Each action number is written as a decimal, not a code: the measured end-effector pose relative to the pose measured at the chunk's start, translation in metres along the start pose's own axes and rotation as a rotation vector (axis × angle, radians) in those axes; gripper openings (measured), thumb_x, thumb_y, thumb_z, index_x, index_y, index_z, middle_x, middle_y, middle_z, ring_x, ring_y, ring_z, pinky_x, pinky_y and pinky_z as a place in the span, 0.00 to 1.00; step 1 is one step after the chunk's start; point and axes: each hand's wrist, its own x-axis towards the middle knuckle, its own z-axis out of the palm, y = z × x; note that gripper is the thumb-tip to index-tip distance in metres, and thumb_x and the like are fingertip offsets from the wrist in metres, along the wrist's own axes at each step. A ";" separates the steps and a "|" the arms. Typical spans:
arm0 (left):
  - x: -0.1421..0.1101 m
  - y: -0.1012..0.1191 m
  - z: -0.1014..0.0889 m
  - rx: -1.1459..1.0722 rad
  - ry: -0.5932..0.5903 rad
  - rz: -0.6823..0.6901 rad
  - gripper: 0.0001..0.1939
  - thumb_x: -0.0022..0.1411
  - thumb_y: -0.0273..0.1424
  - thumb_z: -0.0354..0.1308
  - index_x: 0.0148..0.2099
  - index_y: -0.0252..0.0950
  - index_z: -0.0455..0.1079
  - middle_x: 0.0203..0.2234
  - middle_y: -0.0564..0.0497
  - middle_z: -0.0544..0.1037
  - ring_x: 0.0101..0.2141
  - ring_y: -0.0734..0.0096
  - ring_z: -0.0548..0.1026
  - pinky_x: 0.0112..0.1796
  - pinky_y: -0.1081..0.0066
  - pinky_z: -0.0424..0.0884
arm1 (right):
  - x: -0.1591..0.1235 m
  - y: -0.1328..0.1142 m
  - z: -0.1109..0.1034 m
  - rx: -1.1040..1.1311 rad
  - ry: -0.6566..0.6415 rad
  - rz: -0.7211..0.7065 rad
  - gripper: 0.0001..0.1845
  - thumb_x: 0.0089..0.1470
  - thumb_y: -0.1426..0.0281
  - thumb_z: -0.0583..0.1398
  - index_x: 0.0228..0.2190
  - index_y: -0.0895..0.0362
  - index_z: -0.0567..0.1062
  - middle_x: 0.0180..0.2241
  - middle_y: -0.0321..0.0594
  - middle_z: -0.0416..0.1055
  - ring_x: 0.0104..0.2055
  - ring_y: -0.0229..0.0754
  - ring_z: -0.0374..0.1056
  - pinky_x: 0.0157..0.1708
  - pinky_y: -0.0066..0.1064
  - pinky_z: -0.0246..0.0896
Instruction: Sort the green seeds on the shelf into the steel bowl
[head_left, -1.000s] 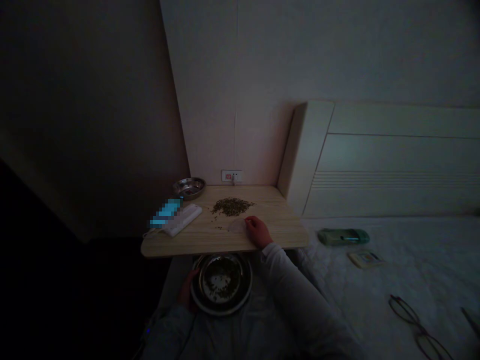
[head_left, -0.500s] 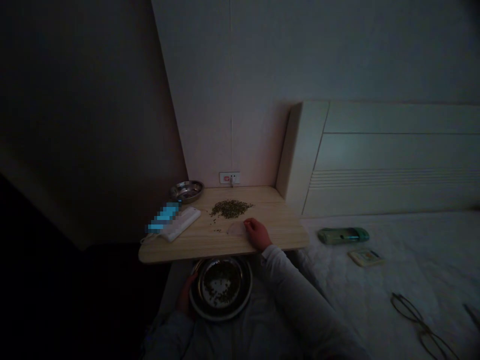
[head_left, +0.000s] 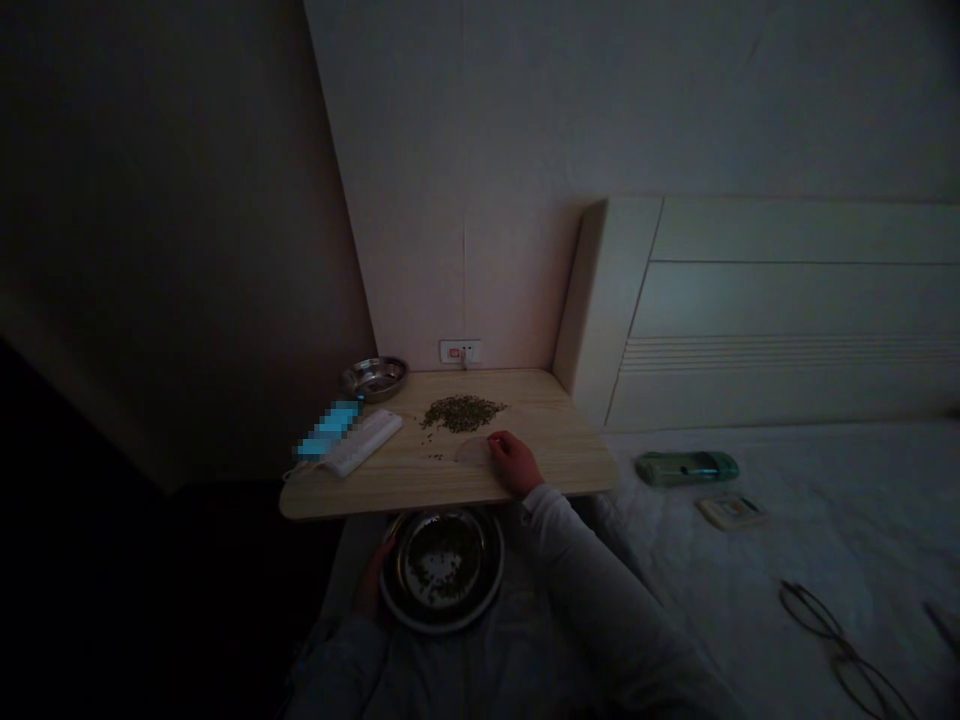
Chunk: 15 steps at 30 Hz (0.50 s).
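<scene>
My left hand (head_left: pixel 373 578) is closed on the left rim of a round metal basin (head_left: pixel 491 590), which is held over my lap just below the table's front edge. Small dark greenish pieces lie scattered over the basin's shiny bottom. On the wooden table (head_left: pixel 420 490), a pile of similar small greenish pieces (head_left: pixel 463 411) is spread out, with a few loose ones nearer to me. My right hand (head_left: pixel 514 463) is closed in a pinch on a thin, clear plastic sheet (head_left: pixel 472 452) resting on the tabletop in front of the pile.
A second metal bowl (head_left: pixel 375 380) stands at the table's back left, near a white power strip (head_left: pixel 365 443) and a blurred phone (head_left: pixel 328 430). A wall socket (head_left: pixel 460 352) is behind. On the bed lie a green bottle (head_left: pixel 686 468), a small flat box (head_left: pixel 731 512) and eyeglasses (head_left: pixel 840 640).
The whole view has shifted very slightly. Both hands, the basin and the pile keep nearly the same places.
</scene>
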 end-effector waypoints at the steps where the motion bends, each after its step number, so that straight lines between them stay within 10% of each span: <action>1: 0.000 0.000 0.000 0.002 0.006 0.003 0.15 0.51 0.27 0.46 0.40 0.29 0.67 0.25 0.46 0.77 0.40 0.62 0.68 0.43 0.65 0.60 | 0.000 0.000 0.000 -0.008 -0.001 0.001 0.14 0.46 0.64 0.48 0.30 0.57 0.68 0.25 0.37 0.67 0.27 0.34 0.60 0.28 0.25 0.52; 15: 0.001 -0.002 -0.005 0.052 0.045 0.025 0.10 0.50 0.27 0.48 0.28 0.30 0.71 0.21 0.45 0.77 0.38 0.61 0.69 0.41 0.65 0.63 | -0.001 -0.001 -0.001 0.001 -0.009 0.003 0.13 0.46 0.64 0.48 0.30 0.57 0.68 0.22 0.36 0.66 0.25 0.34 0.60 0.26 0.25 0.51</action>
